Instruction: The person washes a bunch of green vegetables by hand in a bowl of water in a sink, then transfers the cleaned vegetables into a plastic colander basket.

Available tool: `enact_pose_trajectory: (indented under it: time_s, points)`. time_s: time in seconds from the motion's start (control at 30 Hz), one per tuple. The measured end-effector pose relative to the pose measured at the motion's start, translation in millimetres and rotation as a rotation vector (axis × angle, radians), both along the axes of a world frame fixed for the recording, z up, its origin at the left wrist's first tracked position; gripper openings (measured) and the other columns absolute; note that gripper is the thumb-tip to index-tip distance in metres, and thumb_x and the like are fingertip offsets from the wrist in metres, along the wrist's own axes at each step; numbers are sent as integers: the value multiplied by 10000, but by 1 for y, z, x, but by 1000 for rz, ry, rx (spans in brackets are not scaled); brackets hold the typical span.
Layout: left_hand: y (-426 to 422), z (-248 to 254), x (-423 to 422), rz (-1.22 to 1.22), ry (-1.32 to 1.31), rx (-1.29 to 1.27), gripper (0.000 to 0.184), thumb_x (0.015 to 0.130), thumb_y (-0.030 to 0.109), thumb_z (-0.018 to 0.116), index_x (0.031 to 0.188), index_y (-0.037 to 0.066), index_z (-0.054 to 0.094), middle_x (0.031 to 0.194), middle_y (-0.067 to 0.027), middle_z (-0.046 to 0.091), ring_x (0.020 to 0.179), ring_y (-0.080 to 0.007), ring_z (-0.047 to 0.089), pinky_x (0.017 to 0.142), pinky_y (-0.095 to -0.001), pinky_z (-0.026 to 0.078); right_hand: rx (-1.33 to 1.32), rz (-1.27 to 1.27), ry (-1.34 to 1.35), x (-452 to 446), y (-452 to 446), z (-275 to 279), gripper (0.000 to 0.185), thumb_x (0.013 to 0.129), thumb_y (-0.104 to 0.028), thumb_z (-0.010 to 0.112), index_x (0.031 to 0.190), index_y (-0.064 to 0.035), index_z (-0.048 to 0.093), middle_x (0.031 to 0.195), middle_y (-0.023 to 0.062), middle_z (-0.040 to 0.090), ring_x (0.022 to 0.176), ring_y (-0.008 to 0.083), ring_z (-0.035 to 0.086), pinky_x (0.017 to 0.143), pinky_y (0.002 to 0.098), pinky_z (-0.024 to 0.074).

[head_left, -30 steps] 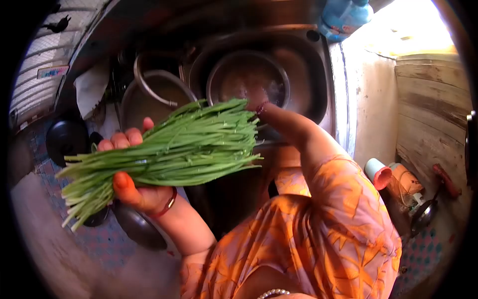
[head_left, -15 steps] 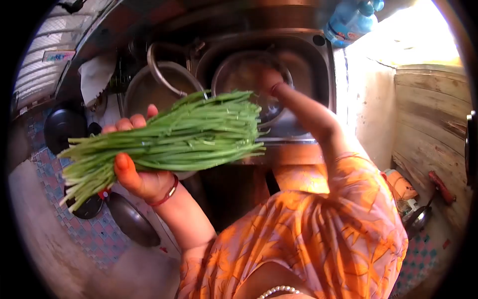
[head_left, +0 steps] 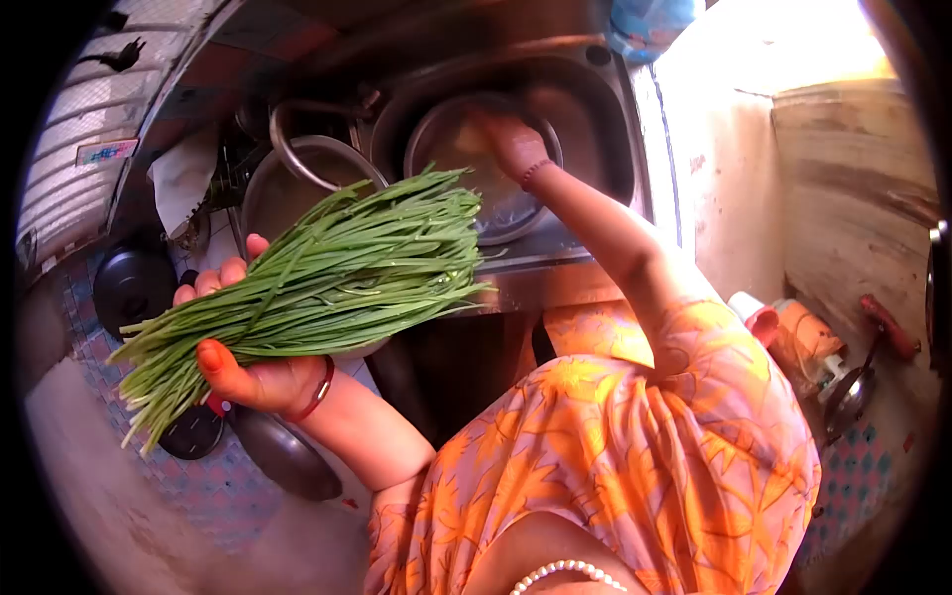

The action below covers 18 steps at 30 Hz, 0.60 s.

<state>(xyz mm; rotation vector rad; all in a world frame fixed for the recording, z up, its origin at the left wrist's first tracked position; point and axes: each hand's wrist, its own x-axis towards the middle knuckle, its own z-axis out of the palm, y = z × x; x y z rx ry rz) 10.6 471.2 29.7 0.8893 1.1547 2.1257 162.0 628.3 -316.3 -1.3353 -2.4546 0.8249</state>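
My left hand (head_left: 260, 383) is wrapped around a thick bunch of long green leaves, like garlic chives (head_left: 347, 278). Pale stem ends point toward the lower left, and the leafy tips reach right, in front of the sink's near edge. Over at the sink (head_left: 617, 149), my right hand (head_left: 511, 147) is down inside a round metal basin (head_left: 413, 159), which appears to hold water. The fingers of that hand are blurred and partly hidden, so their closing does not show.
A curved tap (head_left: 282, 144) arches over a second round metal vessel (head_left: 260, 203) left of the sink. At the back right corner stands a blue plastic bottle (head_left: 650, 28). Dark pans (head_left: 288, 458) lie at the lower left. A ladle (head_left: 848, 399) is at the right.
The bunch in my left hand has tilted, its stem ends dropping and its tips rising slightly. My right hand stays in the basin, less blurred now. The whole view has shifted a little.
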Motion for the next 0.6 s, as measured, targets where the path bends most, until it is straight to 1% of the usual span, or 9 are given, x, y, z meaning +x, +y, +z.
enact_pose_trajectory:
  time_s: [0.07,0.13,0.17,0.2,0.3,0.4,0.43,0.5,0.6]
  points:
    - [2,-6,-6,-77,-15,26,437,799,343,588,1115,102,408,924,-21,441,933,-199,461,1032,-495,320,188,-32,-127,-17,-3,-12,472,876,-260,429,1347,-249,410,1287,96,492,1154,305,498,869,454,446]
    - [3,-9,1,-96,-55,52,403,798,322,606,1072,98,415,938,-16,451,963,-194,468,1038,-491,319,333,196,-270,-23,-34,-75,481,872,-240,428,1351,-264,404,1370,80,411,1205,317,447,906,471,420]
    - [5,-12,1,-110,-51,49,398,798,320,606,1068,96,417,941,-18,454,963,-194,469,1037,-490,321,406,310,-336,-25,-39,-72,487,869,-229,427,1353,-272,401,1412,72,371,1231,322,421,925,480,408]
    - [6,-15,0,-122,-46,41,394,799,317,607,1064,94,419,944,-20,457,963,-194,470,1037,-489,323,296,426,-284,-20,-25,-71,561,805,-279,533,1354,-264,417,1426,88,367,1233,298,441,1005,445,354]
    - [4,-19,8,-86,-44,-7,396,801,301,614,1079,90,424,950,-32,477,959,-203,493,1021,-486,353,-107,275,-60,-10,19,-58,517,835,-287,512,1339,-194,446,1361,137,446,1225,302,456,1018,439,345]
    - [-1,-17,11,-57,-71,-11,388,803,283,623,1082,90,436,957,-43,503,963,-211,520,1005,-487,377,-246,50,-1,-27,41,-65,474,864,-247,505,1315,-107,464,1285,167,512,1177,321,500,996,442,385]
    - [-4,-16,9,-67,-71,5,390,812,276,612,1107,88,438,978,-44,506,975,-218,515,1015,-498,358,-243,86,54,-21,46,-28,462,857,-217,528,1298,-88,472,1263,159,528,1155,315,516,979,431,406]
    - [-13,-16,3,-74,-70,33,399,829,261,588,1157,85,444,1019,-46,510,998,-233,504,1035,-522,321,-248,173,159,2,54,100,441,844,-157,574,1264,-51,488,1218,144,561,1111,304,549,945,411,449]
    - [-23,-10,4,-65,-58,51,426,824,243,608,1193,86,464,1071,-68,528,1030,-243,513,1037,-523,330,-671,156,911,42,68,173,493,737,-8,684,1205,-40,533,1142,83,601,1053,175,573,930,323,456]
